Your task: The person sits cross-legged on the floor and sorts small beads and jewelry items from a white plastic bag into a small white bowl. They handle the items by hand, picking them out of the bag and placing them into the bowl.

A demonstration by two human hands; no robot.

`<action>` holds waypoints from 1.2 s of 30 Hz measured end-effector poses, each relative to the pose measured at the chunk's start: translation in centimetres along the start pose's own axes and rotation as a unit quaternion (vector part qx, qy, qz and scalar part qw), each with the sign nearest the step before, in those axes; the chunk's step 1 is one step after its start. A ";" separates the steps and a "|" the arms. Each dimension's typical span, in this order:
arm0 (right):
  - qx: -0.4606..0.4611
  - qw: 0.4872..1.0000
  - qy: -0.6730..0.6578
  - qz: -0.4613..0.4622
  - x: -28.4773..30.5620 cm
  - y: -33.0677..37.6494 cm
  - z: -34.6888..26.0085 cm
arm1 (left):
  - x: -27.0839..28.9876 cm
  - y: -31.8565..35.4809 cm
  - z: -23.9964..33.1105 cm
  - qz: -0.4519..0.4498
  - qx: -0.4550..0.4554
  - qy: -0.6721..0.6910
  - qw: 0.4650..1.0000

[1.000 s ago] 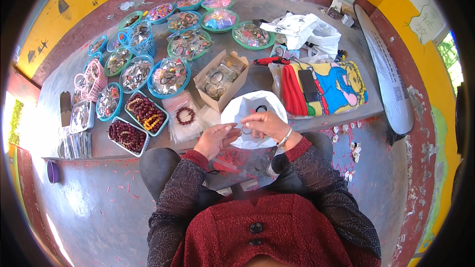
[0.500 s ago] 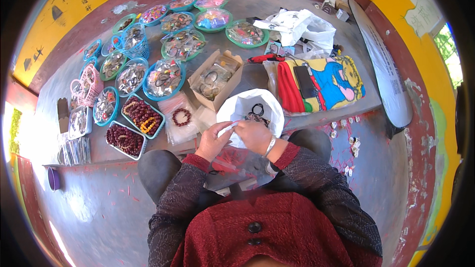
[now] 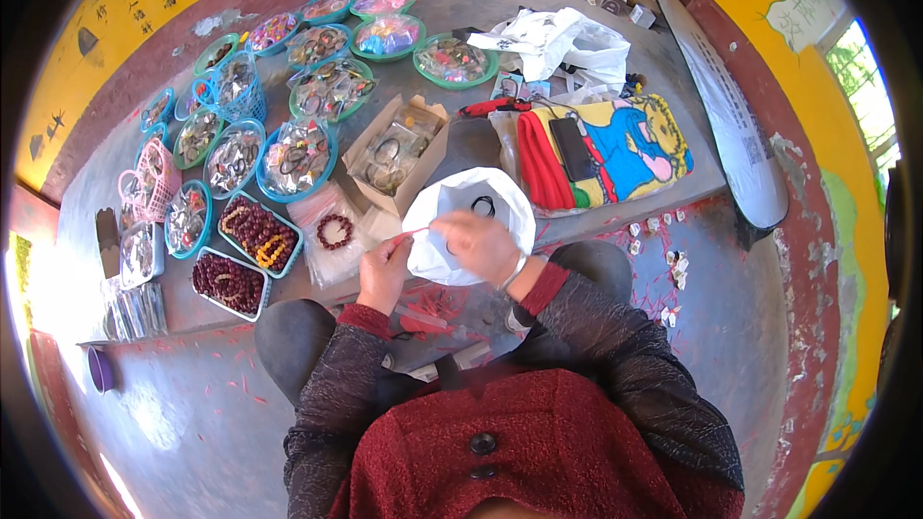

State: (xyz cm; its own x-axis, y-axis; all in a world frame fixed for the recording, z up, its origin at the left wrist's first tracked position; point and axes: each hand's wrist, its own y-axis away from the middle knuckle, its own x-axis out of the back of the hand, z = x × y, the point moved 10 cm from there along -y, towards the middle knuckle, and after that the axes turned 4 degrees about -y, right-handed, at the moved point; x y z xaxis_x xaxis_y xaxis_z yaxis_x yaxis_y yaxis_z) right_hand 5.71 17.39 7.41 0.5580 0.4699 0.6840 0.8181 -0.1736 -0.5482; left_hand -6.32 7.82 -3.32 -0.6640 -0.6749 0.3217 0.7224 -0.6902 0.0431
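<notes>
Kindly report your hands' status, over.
Left hand pinching thin red strip. Right hand blurred, near other end. Open, round-mouthed white bag behind right hand; nothing visibly blocking.

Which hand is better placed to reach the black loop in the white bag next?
Right, most likely. The right hand is over the white bag, close to the black loop. The left hand is farther away, by the bag's left side, and seems to pinch a thin red strip.
</notes>
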 end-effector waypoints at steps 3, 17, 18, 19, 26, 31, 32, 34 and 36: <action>-0.201 0.977 -0.041 0.056 2.2 -0.3 7.8 | 1.1 -0.3 -0.4 0.023 -0.001 0.016 1.000; -0.378 0.872 0.139 -0.280 -14.0 10.8 19.7 | 1.2 -0.4 0.2 0.000 0.035 0.017 0.999; -0.370 0.884 0.146 -0.246 -13.8 10.8 19.6 | 1.2 -0.4 0.2 -0.012 0.045 0.006 0.999; -0.362 0.895 0.154 -0.211 -13.5 10.7 19.5 | 1.3 -0.4 0.4 -0.001 0.034 0.011 0.999; -0.296 0.897 0.214 -0.248 -13.8 9.5 18.1 | 1.1 -0.4 0.5 0.010 0.015 0.052 0.998; -0.356 0.897 0.169 -0.198 -12.9 9.6 20.2 | 0.9 -0.5 0.3 -0.010 0.036 0.035 0.999; -0.380 0.898 0.151 -0.162 -12.3 9.5 21.1 | 0.8 -0.5 0.4 -0.026 0.049 0.026 0.998; -0.407 0.902 0.082 -0.119 -11.5 8.1 21.2 | 1.2 -0.5 0.3 -0.037 0.066 0.021 0.997; -0.421 0.901 -0.017 -0.099 -10.6 7.3 21.2 | 1.3 -0.4 0.4 -0.040 0.070 0.025 0.996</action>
State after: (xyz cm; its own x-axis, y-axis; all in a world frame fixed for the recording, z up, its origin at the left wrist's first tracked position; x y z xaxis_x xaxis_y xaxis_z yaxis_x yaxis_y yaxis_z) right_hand 2.81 29.52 -13.99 0.3963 0.5875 0.7055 0.7244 -0.6722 0.1528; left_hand -7.44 7.31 -2.54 -0.7274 -0.6333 0.2641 0.6836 -0.7022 0.1991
